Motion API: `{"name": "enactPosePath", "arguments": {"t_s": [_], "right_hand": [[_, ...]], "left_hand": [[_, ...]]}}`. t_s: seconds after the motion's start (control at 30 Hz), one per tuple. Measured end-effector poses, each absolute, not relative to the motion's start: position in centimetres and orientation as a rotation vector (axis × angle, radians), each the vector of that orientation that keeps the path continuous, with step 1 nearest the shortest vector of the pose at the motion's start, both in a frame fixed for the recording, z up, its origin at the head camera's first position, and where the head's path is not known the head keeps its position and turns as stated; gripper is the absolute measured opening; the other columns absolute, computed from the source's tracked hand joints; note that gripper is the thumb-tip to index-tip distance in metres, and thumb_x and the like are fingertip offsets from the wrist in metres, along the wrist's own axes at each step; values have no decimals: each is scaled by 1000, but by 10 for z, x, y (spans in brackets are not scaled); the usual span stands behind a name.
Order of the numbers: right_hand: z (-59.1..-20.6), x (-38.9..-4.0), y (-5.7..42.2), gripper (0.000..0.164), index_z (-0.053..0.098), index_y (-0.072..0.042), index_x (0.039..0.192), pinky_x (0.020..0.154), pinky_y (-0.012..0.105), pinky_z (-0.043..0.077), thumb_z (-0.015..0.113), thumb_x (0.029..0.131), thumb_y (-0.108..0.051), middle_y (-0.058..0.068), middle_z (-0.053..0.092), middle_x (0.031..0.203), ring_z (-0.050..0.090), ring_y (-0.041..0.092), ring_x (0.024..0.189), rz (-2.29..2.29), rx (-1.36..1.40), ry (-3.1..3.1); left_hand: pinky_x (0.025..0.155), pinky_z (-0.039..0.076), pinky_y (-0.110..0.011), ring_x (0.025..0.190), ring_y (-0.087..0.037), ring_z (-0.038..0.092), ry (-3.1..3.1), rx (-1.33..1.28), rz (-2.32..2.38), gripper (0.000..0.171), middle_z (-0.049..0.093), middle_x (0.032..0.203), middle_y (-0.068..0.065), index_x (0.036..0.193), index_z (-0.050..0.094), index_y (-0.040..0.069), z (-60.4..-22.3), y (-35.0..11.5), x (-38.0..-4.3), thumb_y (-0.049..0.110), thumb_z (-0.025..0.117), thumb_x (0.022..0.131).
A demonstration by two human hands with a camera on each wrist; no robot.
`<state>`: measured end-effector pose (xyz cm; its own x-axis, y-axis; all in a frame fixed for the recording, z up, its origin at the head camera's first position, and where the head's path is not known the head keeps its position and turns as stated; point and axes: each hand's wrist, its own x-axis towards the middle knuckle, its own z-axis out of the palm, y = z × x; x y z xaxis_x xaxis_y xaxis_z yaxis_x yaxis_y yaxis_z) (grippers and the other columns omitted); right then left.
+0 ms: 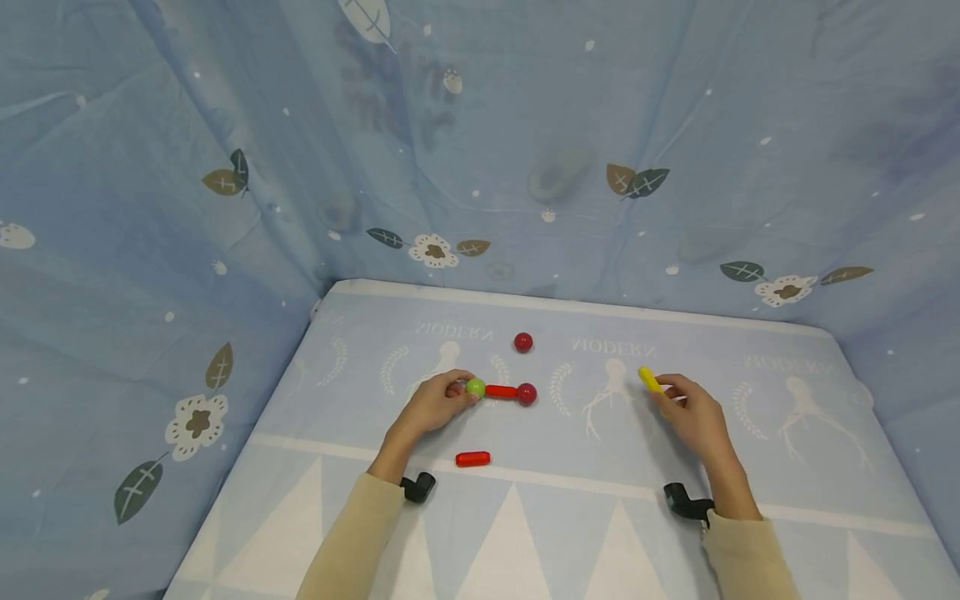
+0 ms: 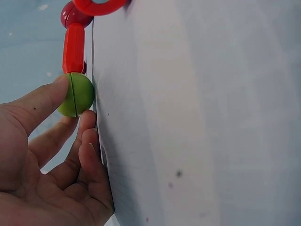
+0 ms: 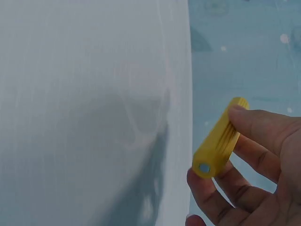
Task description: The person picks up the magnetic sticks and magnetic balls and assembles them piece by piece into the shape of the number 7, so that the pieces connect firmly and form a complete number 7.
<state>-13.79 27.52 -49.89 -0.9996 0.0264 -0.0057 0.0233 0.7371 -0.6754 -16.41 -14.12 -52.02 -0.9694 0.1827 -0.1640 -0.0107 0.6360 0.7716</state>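
Observation:
My left hand (image 1: 442,400) pinches a green ball (image 2: 77,94) between thumb and fingers. A red rod (image 2: 74,48) joins that ball to a dark red ball (image 1: 527,394), making a short straight chain along the tabletop. On the right, my right hand (image 1: 692,414) holds a yellow rod (image 3: 220,137) by its sides, apart from the chain. A silvery disc shows in the rod's near end in the right wrist view. Another dark red ball (image 1: 523,342) sits behind the chain, and a loose red piece (image 1: 472,458) lies in front of it.
The table (image 1: 570,533) has a pale blue and white patterned cover. Blue patterned cloth (image 1: 495,150) hangs behind it and at both sides. Black wrist mounts (image 1: 418,487) are on both forearms. A red curved shape (image 2: 101,7) is cut off at the left wrist view's top.

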Motion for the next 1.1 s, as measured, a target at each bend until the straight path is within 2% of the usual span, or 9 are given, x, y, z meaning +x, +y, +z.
{"name": "enactPosePath", "arguments": {"t_s": [0.13, 0.23, 0.57, 0.77, 1.1], "right_hand": [[-501, -137, 263, 44, 59, -4, 132, 73, 39, 48, 63, 100, -34, 20, 63, 112, 61, 37, 101, 1233, -72, -2941], [-504, -137, 254, 45, 61, -5, 131, 72, 36, 49, 64, 100, -37, 17, 65, 109, 62, 33, 98, 1275, -75, -2942], [-514, -134, 229, 41, 63, -2, 127, 69, 33, 48, 65, 100, -32, 11, 71, 102, 63, 19, 83, 1426, 13, -2930], [-515, -133, 218, 37, 62, 3, 125, 67, 30, 47, 64, 100, -24, 9, 72, 90, 64, 21, 74, 1550, 66, -2909], [-517, -133, 199, 30, 62, 3, 121, 70, 31, 47, 61, 101, -19, 7, 70, 82, 63, 21, 72, 1677, 71, -2913]], "left_hand": [[72, 46, -33, 81, -17, 54, 2629, 133, 1244, 33, 60, 90, 1, 123, 68, 14, -521, -142, -164, 26, 74, 93], [71, 46, -33, 81, -17, 54, 2625, 139, 1250, 33, 60, 89, 1, 122, 68, 14, -521, -142, -163, 26, 74, 93], [72, 46, -33, 82, -17, 54, 2629, 137, 1247, 32, 61, 90, 0, 122, 68, 13, -520, -141, -163, 25, 74, 92], [72, 46, -33, 82, -17, 55, 2634, 154, 1246, 33, 61, 91, 1, 122, 68, 12, -518, -142, -162, 25, 74, 92], [72, 46, -34, 81, -16, 55, 2632, 168, 1253, 32, 61, 90, 0, 121, 68, 13, -518, -141, -163, 25, 74, 93]]}}
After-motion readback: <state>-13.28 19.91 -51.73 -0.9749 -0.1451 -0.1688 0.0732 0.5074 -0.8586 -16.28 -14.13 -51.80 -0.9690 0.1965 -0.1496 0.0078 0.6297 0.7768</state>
